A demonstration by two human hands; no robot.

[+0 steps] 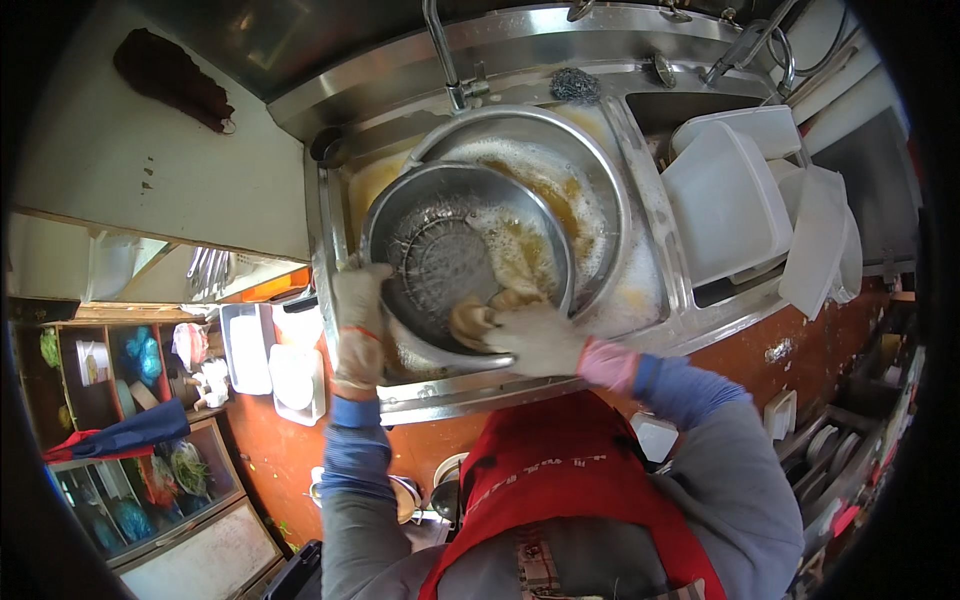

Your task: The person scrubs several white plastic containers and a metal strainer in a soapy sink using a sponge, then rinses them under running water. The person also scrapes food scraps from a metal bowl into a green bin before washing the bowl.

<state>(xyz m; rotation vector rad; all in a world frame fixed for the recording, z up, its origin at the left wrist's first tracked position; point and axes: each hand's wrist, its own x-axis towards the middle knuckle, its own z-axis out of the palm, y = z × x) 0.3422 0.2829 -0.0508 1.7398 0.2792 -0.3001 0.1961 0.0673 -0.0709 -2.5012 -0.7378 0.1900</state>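
My left hand (360, 322), in a pale glove, grips the left rim of a round steel basin (559, 225) with sudsy water inside. My gloved right hand (536, 337) reaches over its lower right rim and holds a tan, cloth-like wad (472, 321) against the inner wall; the fingertips are partly hidden. This basin is tilted and rests partly in a larger steel basin (619, 202) of yellowish, foamy water. Both are in the left compartment of a steel sink (664, 255), under a faucet (442, 52).
White plastic tubs (724, 202) are stacked in the right sink compartment. A steel wool scourer (575, 85) lies on the back ledge. At the left, a dark cloth (172, 79) lies on a white surface. Trays (296, 382) stand low at the left, near shelves with bags.
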